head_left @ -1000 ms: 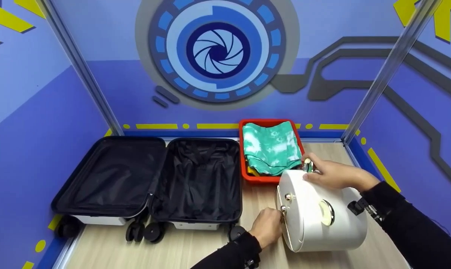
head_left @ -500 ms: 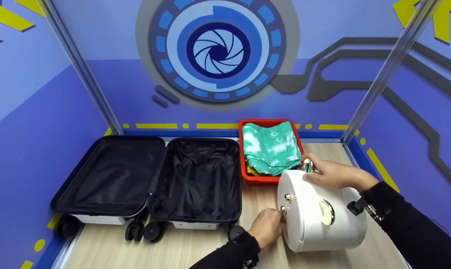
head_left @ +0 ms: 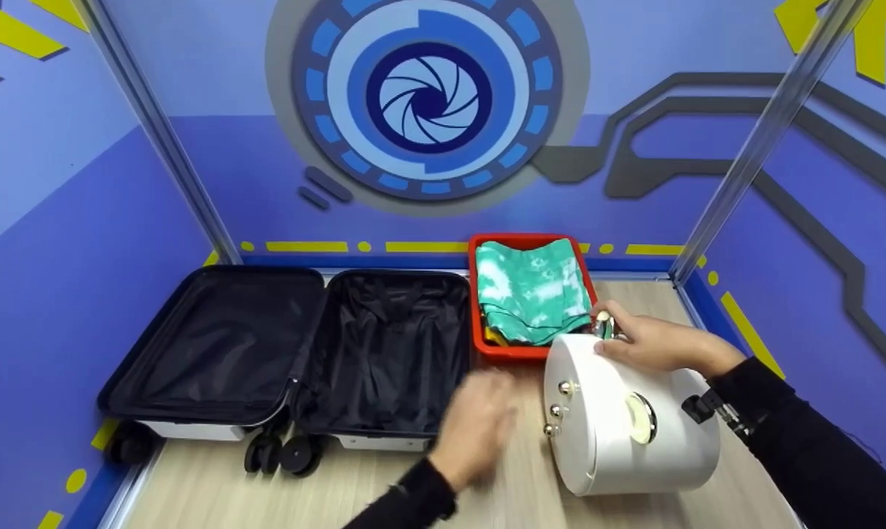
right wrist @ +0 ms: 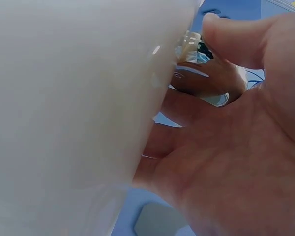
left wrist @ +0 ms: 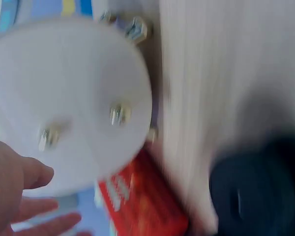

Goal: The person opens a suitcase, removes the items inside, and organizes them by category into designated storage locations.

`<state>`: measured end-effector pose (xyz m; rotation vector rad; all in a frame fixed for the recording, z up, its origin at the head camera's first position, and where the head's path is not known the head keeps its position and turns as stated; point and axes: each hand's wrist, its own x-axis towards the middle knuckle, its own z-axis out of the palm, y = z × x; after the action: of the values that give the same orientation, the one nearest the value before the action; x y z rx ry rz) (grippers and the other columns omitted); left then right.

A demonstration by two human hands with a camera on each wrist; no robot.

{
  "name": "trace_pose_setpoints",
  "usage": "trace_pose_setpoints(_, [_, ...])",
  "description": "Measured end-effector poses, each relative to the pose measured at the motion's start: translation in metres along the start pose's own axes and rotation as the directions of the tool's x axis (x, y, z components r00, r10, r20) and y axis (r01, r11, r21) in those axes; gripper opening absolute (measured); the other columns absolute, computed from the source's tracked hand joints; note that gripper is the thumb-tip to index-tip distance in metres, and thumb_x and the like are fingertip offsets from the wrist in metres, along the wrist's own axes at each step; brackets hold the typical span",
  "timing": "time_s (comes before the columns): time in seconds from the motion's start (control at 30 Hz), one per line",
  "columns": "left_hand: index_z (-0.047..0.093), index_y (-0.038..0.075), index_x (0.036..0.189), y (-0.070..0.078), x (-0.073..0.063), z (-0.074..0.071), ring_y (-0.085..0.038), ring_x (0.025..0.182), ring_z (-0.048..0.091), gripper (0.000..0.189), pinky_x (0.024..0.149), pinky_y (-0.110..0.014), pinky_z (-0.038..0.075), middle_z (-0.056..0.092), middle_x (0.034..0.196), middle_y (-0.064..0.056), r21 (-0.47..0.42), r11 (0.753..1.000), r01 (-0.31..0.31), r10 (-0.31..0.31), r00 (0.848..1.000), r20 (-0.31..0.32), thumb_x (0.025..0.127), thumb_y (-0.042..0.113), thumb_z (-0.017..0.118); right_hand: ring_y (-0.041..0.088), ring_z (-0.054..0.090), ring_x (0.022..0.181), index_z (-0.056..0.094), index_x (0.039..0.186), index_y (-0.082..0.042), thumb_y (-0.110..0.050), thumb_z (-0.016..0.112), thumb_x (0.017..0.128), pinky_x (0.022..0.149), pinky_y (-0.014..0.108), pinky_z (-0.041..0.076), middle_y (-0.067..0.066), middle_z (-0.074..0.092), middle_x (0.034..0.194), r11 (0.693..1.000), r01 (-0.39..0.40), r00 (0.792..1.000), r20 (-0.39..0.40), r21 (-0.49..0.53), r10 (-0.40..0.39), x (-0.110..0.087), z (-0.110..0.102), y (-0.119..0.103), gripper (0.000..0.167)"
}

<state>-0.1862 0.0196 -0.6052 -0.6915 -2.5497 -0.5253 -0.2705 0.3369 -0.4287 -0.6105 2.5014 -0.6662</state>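
Note:
A white rounded case (head_left: 612, 459) lies on its side at the right, with three round metal studs on its flat end facing left. My right hand (head_left: 652, 343) grips it at the far top edge, around a shiny metal fitting (head_left: 604, 325). In the right wrist view the case's smooth wall (right wrist: 78, 123) hides the fingertips. My left hand (head_left: 476, 426) is blurred, apart from the case, over the near right corner of the open suitcase (head_left: 395, 353). The left wrist view shows this hand (left wrist: 12, 191) with extended fingers and nothing held, before the studded end (left wrist: 78, 78).
A red bin (head_left: 513, 353) holding folded green-and-white cloth (head_left: 535, 294) stands at the back, close behind the case. Left of it the black-lined suitcase lies spread in two halves, its wheels (head_left: 301, 457) toward me. Blue panels (head_left: 818, 242) close in the wooden tabletop (head_left: 384, 492).
My left hand has left the case's studded end and moved left toward the suitcase. A third stud, covered before, now shows. The right hand and the case stay in place.

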Motion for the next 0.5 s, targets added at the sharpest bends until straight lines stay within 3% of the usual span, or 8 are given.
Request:
trace_pose_setpoints(0.1, [0.064, 0.008, 0.150, -0.027, -0.006, -0.020, -0.041, 0.142, 0.060, 0.067, 0.119, -0.057, 0.051, 0.065, 0.151, -0.019, 0.058, 0.992, 0.108, -0.106, 0.994, -0.036, 0.098, 0.047, 0.081, 0.029, 0.074, 0.104, 0.031, 0.160, -0.023, -0.042, 0.060, 0.114, 0.078, 0.039, 0.063, 0.028, 0.069, 0.128, 1.000, -0.011, 1.000, 0.005, 0.012, 0.011, 0.000, -0.001, 0.000, 0.058])
trace_pose_setpoints(0.2, [0.051, 0.015, 0.164, -0.050, -0.018, -0.037, -0.047, 0.158, 0.044, 0.088, 0.128, -0.066, 0.039, 0.048, 0.169, -0.022, 0.104, 0.971, 0.214, -0.214, 0.977, -0.011, 0.095, 0.064, 0.078, 0.027, 0.074, 0.096, 0.031, 0.160, -0.023, -0.042, 0.060, 0.114, 0.071, 0.037, 0.064, 0.027, 0.069, 0.123, 0.999, -0.026, 1.000, 0.006, 0.024, 0.026, 0.000, -0.002, 0.000, 0.058])
trace_pose_setpoints(0.3, [0.047, 0.019, 0.167, -0.070, -0.035, -0.043, -0.047, 0.163, 0.037, 0.094, 0.130, -0.070, 0.032, 0.043, 0.173, -0.021, 0.117, 0.960, 0.253, -0.253, 0.967, -0.017, 0.093, 0.071, 0.074, 0.027, 0.074, 0.096, 0.030, 0.160, -0.024, -0.042, 0.060, 0.114, 0.070, 0.037, 0.064, 0.026, 0.070, 0.122, 0.999, -0.034, 0.999, 0.006, 0.023, 0.034, 0.000, -0.003, 0.000, 0.058])
trace_pose_setpoints(0.4, [0.058, 0.014, 0.156, -0.084, -0.057, -0.040, -0.046, 0.154, 0.049, 0.085, 0.125, -0.067, 0.041, 0.056, 0.159, -0.022, 0.136, 0.953, 0.270, -0.268, 0.963, -0.037, 0.095, 0.072, 0.072, 0.028, 0.074, 0.102, 0.031, 0.159, -0.023, -0.042, 0.060, 0.114, 0.076, 0.037, 0.063, 0.025, 0.070, 0.124, 1.000, -0.027, 1.000, 0.008, 0.014, 0.027, -0.001, -0.002, 0.000, 0.058])
trace_pose_setpoints(0.5, [0.073, 0.011, 0.126, -0.091, -0.075, -0.033, -0.037, 0.123, 0.066, 0.061, 0.104, -0.053, 0.053, 0.071, 0.124, -0.015, 0.173, 0.955, 0.241, -0.242, 0.970, -0.015, 0.102, 0.067, 0.065, 0.030, 0.073, 0.106, 0.032, 0.158, -0.022, -0.041, 0.060, 0.114, 0.081, 0.039, 0.063, 0.024, 0.070, 0.124, 1.000, -0.013, 1.000, 0.007, 0.013, 0.013, 0.000, 0.000, 0.000, 0.056])
